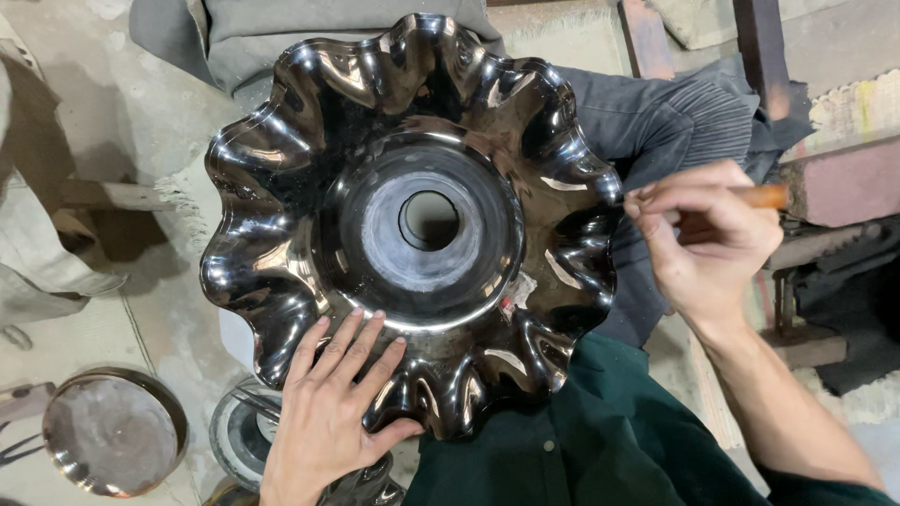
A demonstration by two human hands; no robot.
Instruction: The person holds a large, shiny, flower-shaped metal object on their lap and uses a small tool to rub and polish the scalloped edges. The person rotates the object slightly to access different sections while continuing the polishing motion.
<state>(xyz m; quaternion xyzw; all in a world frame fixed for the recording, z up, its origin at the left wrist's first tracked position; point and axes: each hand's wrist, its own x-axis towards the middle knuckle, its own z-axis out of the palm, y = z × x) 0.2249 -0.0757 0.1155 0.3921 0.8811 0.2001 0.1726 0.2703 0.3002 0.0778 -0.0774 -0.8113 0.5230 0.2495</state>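
Item: large dark fluted metal dish point(412, 122), highly polished, with a wavy scalloped rim and a flat circular middle ring pierced by a round centre hole point(429, 220); it fills the centre of the frame, its face turned up toward the camera, and the ring about the hole looks duller and greyer than the mirror-bright flutes. Left hand point(328, 412): lower centre-left of the frame, laid palm-down on the dish's lower rim, fingers point(352, 347) spread wide and flat against the metal, thumb out to the right along the fluted edge; it grips nothing. Right hand point(708, 234): right of the frame, just beside the dish's right rim, fingers curled narrow and pinched about a slim orange-brown stick-like tool point(764, 196), whose handle end juts to the right past the knuckles; the working tip sits at the rim edge, too small to tell whether it touches. Surroundings: dark grey cloth point(656, 112) under and behind the dish at upper right; green garment point(600, 440) at lower centre-right; a round shallow metal pan point(112, 431) on the dusty floor at lower left; another shiny round metal piece point(239, 431) partly hidden below the left wrist; reddish metal framing point(834, 178) at the right edge.
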